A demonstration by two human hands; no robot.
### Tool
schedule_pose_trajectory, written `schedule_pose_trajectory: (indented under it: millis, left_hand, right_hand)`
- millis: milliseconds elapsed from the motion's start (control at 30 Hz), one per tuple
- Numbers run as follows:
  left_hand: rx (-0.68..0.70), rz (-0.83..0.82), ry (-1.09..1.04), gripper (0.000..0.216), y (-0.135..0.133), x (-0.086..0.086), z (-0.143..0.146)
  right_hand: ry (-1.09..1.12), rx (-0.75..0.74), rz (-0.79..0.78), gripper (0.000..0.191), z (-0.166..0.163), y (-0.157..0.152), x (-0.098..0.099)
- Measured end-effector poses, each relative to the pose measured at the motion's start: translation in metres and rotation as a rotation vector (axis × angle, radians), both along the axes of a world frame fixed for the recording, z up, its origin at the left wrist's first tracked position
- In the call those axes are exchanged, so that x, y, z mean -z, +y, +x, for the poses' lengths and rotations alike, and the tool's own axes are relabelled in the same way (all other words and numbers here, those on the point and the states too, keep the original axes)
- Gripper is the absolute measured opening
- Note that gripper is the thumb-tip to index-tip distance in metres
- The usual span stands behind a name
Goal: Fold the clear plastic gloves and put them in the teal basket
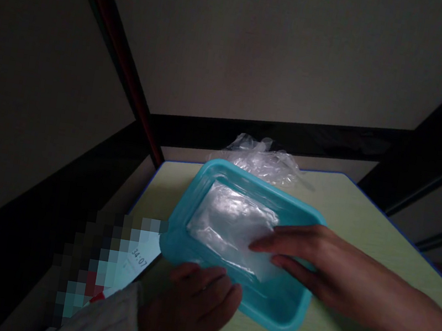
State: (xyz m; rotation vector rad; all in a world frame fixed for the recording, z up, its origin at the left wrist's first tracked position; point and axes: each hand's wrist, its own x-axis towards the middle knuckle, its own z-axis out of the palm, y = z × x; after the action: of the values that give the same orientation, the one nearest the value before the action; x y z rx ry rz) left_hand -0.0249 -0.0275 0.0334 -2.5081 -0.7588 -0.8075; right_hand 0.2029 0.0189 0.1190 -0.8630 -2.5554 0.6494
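A teal plastic tray (206, 177) sits tilted on a pale green table (363, 221). Inside it lies a clear plastic bag (229, 220), flat against the bottom. My right hand (307, 255) reaches into the tray from the right, its fingers stretched out flat on the bag's right edge. My left hand (199, 302) is at the tray's near rim, fingers curled, touching or holding the rim. A grey sleeve covers my left wrist.
Crumpled clear plastic (264, 158) lies on the table behind the tray. A lit phone screen (134, 263) showing a timer sits at the table's left edge. Dark frame bars and plain walls surround the table. The room is dim.
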Motion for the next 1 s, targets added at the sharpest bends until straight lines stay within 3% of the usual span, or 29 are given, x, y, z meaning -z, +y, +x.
schedule_pose_trajectory:
  millis: [300, 600, 1000]
  left_hand:
    - [0.02, 0.029, -0.043, 0.033, 0.001, 0.002, 0.001]
    - [-0.005, 0.036, -0.051, 0.029, 0.002, 0.004, 0.001]
    - [-0.019, 0.041, -0.045, 0.025, 0.002, 0.004, 0.002]
  right_hand:
    - [-0.332, -0.173, -0.005, 0.026, -0.02, 0.021, 0.015]
    - [-0.505, -0.109, 0.069, 0.025, -0.031, 0.021, 0.008]
    - [-0.432, -0.147, 0.05, 0.024, -0.027, 0.024, 0.007]
